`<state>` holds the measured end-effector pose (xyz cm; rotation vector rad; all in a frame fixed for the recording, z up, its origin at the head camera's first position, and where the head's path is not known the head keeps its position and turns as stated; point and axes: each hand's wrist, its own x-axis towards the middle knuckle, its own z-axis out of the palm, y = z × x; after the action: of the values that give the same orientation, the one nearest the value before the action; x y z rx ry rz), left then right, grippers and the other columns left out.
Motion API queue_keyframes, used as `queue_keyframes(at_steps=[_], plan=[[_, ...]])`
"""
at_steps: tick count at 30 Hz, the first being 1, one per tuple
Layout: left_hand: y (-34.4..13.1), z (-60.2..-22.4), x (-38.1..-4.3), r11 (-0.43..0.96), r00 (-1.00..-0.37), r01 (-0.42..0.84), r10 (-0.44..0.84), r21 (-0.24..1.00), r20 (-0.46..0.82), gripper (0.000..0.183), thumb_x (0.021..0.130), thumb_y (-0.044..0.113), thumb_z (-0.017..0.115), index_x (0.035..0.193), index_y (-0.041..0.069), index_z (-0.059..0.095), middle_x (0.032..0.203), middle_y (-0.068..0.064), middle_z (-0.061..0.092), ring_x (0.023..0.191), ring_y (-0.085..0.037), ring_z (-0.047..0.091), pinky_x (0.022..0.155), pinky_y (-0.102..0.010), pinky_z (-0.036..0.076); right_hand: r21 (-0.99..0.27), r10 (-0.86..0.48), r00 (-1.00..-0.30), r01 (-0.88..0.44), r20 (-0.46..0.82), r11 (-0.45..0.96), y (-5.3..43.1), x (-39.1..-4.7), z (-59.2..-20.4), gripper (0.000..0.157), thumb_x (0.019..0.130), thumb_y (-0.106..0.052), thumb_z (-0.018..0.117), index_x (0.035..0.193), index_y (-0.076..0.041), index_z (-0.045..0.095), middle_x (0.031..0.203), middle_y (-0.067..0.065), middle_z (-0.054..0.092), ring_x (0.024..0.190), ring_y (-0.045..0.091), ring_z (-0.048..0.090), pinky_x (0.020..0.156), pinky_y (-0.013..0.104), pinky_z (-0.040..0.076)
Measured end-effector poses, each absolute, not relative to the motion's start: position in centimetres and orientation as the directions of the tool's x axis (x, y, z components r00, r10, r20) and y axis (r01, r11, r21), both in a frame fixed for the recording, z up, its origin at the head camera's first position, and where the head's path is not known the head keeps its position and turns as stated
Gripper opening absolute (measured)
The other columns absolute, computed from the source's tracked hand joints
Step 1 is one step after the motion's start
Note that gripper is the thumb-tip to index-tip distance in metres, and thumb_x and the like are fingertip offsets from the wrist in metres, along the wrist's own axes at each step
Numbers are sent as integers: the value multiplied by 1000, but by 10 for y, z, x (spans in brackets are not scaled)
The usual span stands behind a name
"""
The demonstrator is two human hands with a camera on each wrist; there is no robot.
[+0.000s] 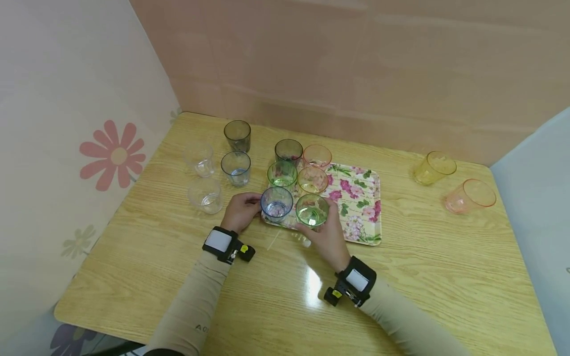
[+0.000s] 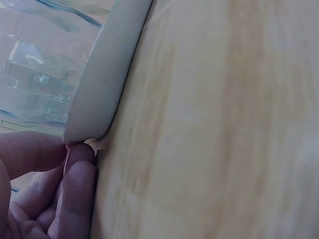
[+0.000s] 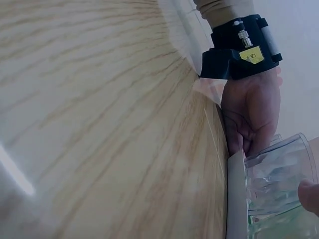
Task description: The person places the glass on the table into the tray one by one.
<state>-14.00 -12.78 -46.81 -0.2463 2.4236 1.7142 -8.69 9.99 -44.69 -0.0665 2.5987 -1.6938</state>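
A floral tray point(image 1: 359, 200) lies on the table with several tinted clear cups on its left part. At its front left corner my left hand point(image 1: 241, 212) pinches the rim. In the left wrist view, the thumb is over the tray edge point(image 2: 102, 79) and curled fingers point(image 2: 79, 186) are beneath it. My right hand point(image 1: 328, 237) holds a green cup point(image 1: 312, 210) at the tray's front, thumb and fingers around its side. Directly left of it stands a blue cup point(image 1: 276, 203). Behind them are another green cup point(image 1: 282, 174), an orange cup point(image 1: 312, 179), a pink cup point(image 1: 317, 155) and a dark grey cup point(image 1: 288, 151).
Left of the tray stand a dark cup point(image 1: 237, 136), a bluish cup point(image 1: 236, 168) and two colourless cups, one nearer point(image 1: 206, 196). At the far right, a yellow cup point(image 1: 434, 168) and a pink cup point(image 1: 470, 196) are on the table. A wall point(image 1: 334, 64) borders the back edge.
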Motion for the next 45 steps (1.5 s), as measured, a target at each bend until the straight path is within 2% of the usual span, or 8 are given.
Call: queue_keyframes(at_steps=[3,7,19,25,32,38,41,45], plan=[[-127,-468,-140,334,-973,-227,-43,915,-226,27,88,14,65,111,1,70,99,-15,68,85,-20,65,71,-29,55,-918,-65,-998,-42,18,394,98,-88,-448,98,73,-36,79,146,-4,21,147,20,32,133,35,33,106,52,33],[-126,-467,-140,337,-974,-224,-42,915,-223,27,88,14,65,111,1,70,100,-15,68,85,-20,65,71,-29,55,-921,-61,-997,-64,44,385,94,-88,-449,98,73,-39,78,145,-4,22,144,18,35,134,32,34,110,49,27],[-126,-468,-140,329,-974,-222,-28,918,-225,26,89,13,64,112,1,69,99,-15,67,85,-21,65,71,-30,54,-913,-52,-998,-41,22,405,95,-86,-450,101,73,-43,77,147,-5,20,144,16,36,134,29,33,112,46,25],[-125,-466,-139,342,-974,-222,-26,913,-227,27,89,14,64,112,1,69,100,-15,68,86,-21,64,72,-30,54,-944,-47,-997,38,-56,328,104,-82,-445,116,68,-46,79,153,-12,8,156,14,18,141,35,19,108,53,29],[-126,-466,-139,357,-977,-208,-25,910,-214,27,89,14,64,112,1,69,100,-15,68,85,-21,65,72,-31,54,-971,-55,-996,-75,64,225,138,-83,-436,65,96,-26,56,146,2,26,151,21,27,138,35,25,111,51,26],[-127,-468,-140,350,-977,-206,-24,914,-211,27,88,14,65,112,1,70,99,-15,68,84,-21,65,71,-31,54,-952,15,-989,-139,149,273,179,-85,-432,43,102,-24,44,132,7,44,130,21,49,120,28,46,98,32,42],[-128,-470,-141,346,-977,-205,-24,915,-210,27,89,14,65,112,1,70,99,-15,68,85,-21,66,72,-31,55,-916,54,-987,-117,149,383,200,-87,-429,40,101,-29,45,118,6,56,105,18,61,92,23,58,72,24,49],[-131,-474,-143,339,-978,-205,-29,918,-208,26,89,14,65,111,2,70,99,-14,68,85,-21,66,72,-31,55,-817,75,-991,-49,112,575,225,-93,-424,45,99,-38,45,94,2,66,74,17,61,53,19,49,43,28,38]])
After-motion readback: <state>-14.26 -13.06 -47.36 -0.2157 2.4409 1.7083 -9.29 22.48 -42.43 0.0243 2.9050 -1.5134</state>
